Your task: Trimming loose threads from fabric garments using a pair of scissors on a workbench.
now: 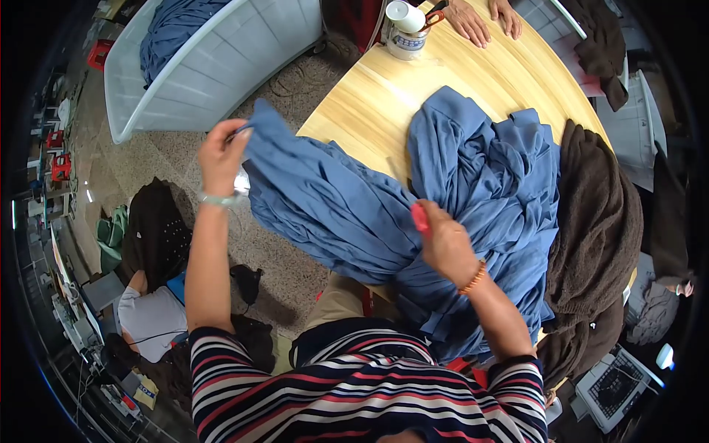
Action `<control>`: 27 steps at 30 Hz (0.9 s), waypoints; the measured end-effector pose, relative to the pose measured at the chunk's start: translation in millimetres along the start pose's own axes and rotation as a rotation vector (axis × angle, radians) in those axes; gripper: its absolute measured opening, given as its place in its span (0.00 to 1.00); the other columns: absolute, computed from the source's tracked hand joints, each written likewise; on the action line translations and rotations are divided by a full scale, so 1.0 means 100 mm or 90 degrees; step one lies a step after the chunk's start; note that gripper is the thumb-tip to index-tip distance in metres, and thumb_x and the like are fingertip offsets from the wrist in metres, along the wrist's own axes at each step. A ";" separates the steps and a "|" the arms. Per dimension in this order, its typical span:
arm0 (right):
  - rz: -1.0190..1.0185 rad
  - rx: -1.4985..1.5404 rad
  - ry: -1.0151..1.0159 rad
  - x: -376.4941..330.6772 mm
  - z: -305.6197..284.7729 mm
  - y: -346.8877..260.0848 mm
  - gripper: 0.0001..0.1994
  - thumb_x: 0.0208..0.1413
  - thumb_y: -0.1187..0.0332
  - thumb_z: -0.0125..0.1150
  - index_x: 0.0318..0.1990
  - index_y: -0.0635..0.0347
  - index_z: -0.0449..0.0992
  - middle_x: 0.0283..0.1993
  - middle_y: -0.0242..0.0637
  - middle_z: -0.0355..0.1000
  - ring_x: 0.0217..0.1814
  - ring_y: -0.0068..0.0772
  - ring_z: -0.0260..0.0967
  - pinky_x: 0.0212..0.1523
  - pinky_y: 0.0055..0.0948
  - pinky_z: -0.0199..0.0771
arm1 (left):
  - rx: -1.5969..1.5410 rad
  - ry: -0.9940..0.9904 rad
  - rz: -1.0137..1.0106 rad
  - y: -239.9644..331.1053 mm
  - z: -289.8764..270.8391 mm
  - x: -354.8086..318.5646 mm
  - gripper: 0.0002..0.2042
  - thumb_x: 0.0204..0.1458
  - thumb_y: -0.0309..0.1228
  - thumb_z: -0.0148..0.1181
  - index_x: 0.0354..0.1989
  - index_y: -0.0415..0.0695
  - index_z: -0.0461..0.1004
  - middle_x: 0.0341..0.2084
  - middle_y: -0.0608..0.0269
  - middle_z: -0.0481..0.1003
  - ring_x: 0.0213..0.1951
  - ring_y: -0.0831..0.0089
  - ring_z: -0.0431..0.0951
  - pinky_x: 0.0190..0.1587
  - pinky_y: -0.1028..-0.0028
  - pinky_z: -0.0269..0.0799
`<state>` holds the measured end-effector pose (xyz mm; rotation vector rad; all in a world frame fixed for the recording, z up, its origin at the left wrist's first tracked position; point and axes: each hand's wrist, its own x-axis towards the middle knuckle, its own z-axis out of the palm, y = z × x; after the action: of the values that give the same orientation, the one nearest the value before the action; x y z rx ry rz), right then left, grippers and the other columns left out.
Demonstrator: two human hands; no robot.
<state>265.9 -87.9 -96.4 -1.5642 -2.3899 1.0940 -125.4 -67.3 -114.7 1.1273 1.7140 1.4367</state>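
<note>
A long piece of blue cloth (332,199) stretches from the floor side onto the round-edged table. My left hand (224,153) pinches its far left end and holds it up, past the table's edge. Over the cloth's right part, my right hand (449,245) is closed around a small pink-red object (420,217). Most of that object is hidden in the palm, so its kind does not show. A crumpled heap of the same blue cloth (487,159) lies just beyond and to the right of this hand, hanging down toward my lap.
The table (369,92) has a light wood top. A jar (406,43) with a white thread cone (405,15) stands at its far side, near another person's hands (469,22). Brown knitted cloth (594,229) lies right. A pale bin (221,66) with blue cloth stands far left.
</note>
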 end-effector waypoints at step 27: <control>-0.019 0.060 0.005 0.15 0.02 0.05 0.24 0.47 0.81 0.54 0.56 0.61 0.65 0.46 0.59 0.71 0.52 0.62 0.67 0.49 0.45 0.70 | -0.239 -0.360 -0.442 0.24 -0.41 -2.00 0.11 0.46 0.21 0.64 0.34 0.42 0.67 0.30 0.69 0.68 0.33 0.82 0.69 0.36 0.81 0.64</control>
<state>261.5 -76.1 -105.3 -1.4942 -2.3125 1.1743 -68.6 -263.9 -94.3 0.5598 1.1834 0.8391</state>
